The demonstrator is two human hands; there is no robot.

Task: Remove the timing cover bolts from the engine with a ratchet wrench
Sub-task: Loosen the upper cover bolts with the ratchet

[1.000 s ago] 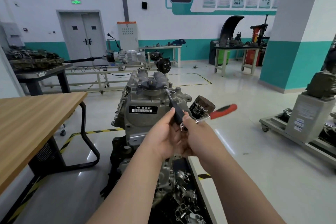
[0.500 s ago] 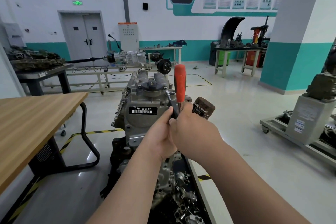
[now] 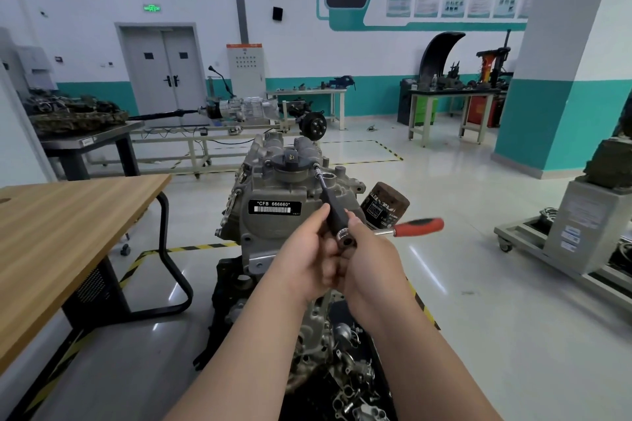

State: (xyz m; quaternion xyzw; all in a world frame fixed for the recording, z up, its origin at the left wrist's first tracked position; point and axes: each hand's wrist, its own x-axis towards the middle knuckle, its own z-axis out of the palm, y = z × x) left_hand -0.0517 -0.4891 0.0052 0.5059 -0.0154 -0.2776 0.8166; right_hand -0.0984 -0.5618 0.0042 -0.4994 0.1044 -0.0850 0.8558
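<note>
Left hand: mine [image 3: 307, 260] is clenched round the black shaft [image 3: 337, 215], steadying it.
Right hand: mine [image 3: 371, 263] grasps the ratchet wrench [image 3: 347, 238] at its head.
Handle: the red grip [image 3: 419, 226] now points right. Half a second ago it stood upright, so I have swung one stroke.
Socket: the tip [image 3: 316, 166] sits on top of the engine [image 3: 273, 225], beside the black cap [image 3: 290, 161]. The bolt under it is hidden.
Meaning: I judge this bolt is loosening but not yet out.
Nearby: an oil filter [image 3: 384, 205] is just right of the shaft.
</note>
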